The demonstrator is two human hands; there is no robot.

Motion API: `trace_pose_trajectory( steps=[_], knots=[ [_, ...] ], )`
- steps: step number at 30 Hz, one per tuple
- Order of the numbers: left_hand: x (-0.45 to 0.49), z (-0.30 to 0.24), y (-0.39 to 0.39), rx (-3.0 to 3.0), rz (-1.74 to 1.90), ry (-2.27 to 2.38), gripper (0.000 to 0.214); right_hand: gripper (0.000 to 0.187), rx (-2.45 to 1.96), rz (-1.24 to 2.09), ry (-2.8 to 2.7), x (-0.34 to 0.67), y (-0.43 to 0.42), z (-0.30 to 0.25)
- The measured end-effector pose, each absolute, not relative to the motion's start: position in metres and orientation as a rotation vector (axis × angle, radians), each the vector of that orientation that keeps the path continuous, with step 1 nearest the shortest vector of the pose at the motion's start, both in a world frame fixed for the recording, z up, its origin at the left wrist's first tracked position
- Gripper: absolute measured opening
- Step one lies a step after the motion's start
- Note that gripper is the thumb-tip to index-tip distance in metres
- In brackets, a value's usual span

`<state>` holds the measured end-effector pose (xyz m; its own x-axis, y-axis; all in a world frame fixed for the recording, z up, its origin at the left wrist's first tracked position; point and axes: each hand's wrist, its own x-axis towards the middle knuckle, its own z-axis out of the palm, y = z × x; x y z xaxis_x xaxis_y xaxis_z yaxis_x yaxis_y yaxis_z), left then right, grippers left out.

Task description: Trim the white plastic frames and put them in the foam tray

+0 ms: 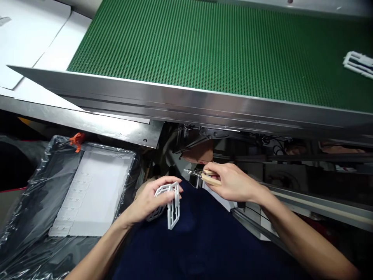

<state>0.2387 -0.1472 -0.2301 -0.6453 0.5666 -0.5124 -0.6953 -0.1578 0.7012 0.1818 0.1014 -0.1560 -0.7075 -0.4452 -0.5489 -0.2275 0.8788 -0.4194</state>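
My left hand [155, 196] is closed round a white plastic frame part [174, 212] with open slots, held low in front of the dark blue clothing. Its thumb presses across the slotted face, and part of the piece is hidden behind the fingers. To the right, my right hand [229, 181] grips a pair of nippers [212, 180] by pale, cream-coloured handles. The metal jaws point left toward the white part and are apart from it. Another white slotted part [359, 64] lies at the far right of the green ribbed conveyor belt [204, 46].
A metal side rail [186, 95] edges the belt in front of me. At left, a bin lined with black plastic [26, 206] holds a white divider sheet [96, 186]; an orange clip [77, 140] sits on its rim. White boards [32, 35] lie at upper left.
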Motion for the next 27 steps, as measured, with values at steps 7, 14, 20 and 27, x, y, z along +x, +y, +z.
trace_pose_trajectory(
  steps=[7,14,20,27],
  knots=[
    [0.239,-0.238,-0.138,-0.330,2.163,0.951,0.042,0.027,-0.716,-0.447,2.515,0.196,0.092,-0.169],
    [0.240,-0.233,-0.136,-0.364,2.156,0.936,0.043,0.020,-0.847,-0.387,2.540,0.193,0.093,-0.164],
    [0.240,-0.234,-0.137,-0.336,2.148,0.949,0.043,0.015,-0.846,-0.370,2.531,0.191,0.092,-0.165],
    [0.239,-0.234,-0.137,-0.315,2.122,0.949,0.045,0.007,-0.800,-0.381,2.515,0.191,0.093,-0.162]
  ],
)
